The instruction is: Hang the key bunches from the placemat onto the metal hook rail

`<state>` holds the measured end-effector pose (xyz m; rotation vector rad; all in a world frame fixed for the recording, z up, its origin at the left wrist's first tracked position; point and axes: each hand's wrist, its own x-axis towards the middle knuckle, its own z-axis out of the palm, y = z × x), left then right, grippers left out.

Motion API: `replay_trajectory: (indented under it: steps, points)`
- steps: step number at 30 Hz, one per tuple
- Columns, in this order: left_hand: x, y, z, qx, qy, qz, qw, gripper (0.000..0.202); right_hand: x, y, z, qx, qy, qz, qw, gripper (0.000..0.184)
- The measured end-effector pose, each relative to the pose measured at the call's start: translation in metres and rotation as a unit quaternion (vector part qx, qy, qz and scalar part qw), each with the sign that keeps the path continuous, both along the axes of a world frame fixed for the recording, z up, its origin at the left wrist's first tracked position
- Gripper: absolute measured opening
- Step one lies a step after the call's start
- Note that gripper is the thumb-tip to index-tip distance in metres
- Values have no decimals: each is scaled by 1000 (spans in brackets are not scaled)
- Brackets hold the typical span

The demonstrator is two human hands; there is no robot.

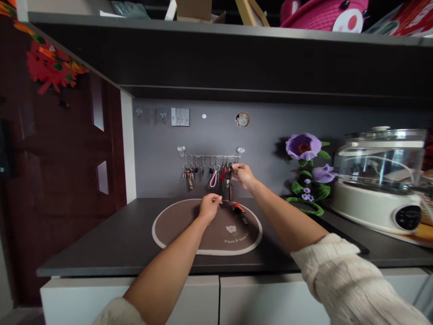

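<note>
Right hand (pixel 241 175) pinching black key fob (pixel 228 175) near R end of wall rail (pixel 209 155), fob partly hidden by fingers; left hand (pixel 209 206) lower, fingers pressed together above brown placemat (pixel 176 230) on desk (pixel 101 243), any held item hidden; red-black item (pixel 237 208) just right of it, too small to ID.

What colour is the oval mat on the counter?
The mat is brown with a cream border; best seen in the head view.
</note>
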<state>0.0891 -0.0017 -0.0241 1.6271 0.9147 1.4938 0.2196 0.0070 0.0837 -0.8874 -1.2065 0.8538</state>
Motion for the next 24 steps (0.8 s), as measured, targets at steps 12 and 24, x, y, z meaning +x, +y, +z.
replay_trajectory:
  steps: [12,24]
  points:
    - [1,1,-1,-13,3,1,1000,13,-5,36,6,-51,41,-84,994,15]
    - [1,4,-2,-17,2,0,1000,14,-2,53,-4,-63,61,-68,994,11]
